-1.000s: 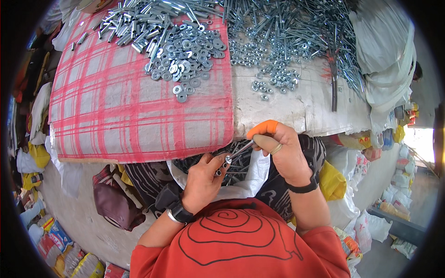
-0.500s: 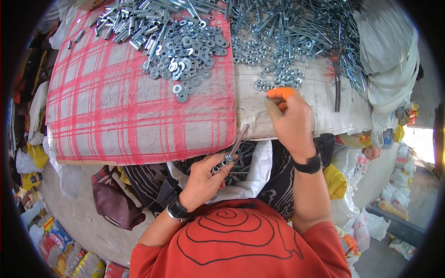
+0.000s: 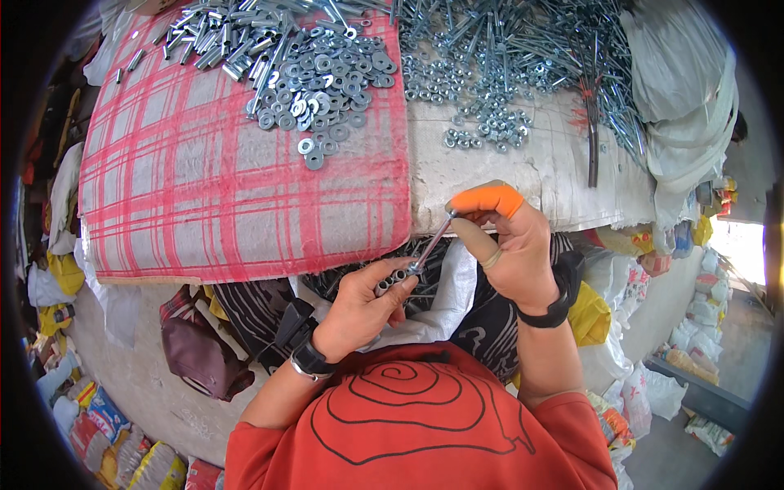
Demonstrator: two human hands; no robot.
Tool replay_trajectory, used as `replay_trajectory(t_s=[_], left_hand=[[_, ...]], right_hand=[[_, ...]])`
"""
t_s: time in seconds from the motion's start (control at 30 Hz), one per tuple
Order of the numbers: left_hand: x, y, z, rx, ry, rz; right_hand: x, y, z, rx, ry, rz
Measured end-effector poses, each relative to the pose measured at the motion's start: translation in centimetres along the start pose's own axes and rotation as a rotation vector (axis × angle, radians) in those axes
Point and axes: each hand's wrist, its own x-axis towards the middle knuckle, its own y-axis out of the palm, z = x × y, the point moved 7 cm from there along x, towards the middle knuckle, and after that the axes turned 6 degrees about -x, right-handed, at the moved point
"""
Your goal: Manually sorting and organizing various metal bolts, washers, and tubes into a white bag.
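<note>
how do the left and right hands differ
The left hand shows bare fingers; the right hand has an orange finger cover and a beige thumb cover. The left hand grips a thin metal rod near its lower end; the right hand is at its upper tip. Both wear a black wristband.

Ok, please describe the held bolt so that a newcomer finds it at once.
Find the red-checked cloth. Just off its rounded lower-right corner, a slim bolt slants up from the left hand to the right hand. Unlike the heaped bolts above, it spans two hands.
</note>
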Motion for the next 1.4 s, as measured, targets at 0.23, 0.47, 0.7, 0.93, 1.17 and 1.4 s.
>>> replay_trajectory(t_s=[0.23, 0.47, 0.7, 0.93, 1.17, 1.4], left_hand=[[-1.3, 0.0, -1.0, -0.168, 0.156, 0.025], [-3.5, 2.2, -6.0, 0.398, 0.678, -0.144], [-3.7, 0.4, -5.2, 0.274, 0.599, -0.242], [-3.3, -3.0, -5.0, 0.088, 0.471, -0.412], [-3.2, -5.2, -5.1, -0.067, 0.332, -0.489], [-3.2, -3.0, -4.4, 0.769, 0.398, -0.204]], right_hand=[[-2.2, 2.7, -2.1, 0.505, 0.386, 0.247], [-3.1, 5.6, -0.9, 0.277, 0.117, 0.242], [-3.6, 5.0, 0.4, 0.479, 0.053, 0.208], [-4.0, 6.5, 0.9, 0.494, 0.089, 0.261], [-3.3, 5.8, 1.6, 0.552, 0.101, 0.298], [0.6, -3.2, 0.7, 0.246, -0.010, -0.457]])
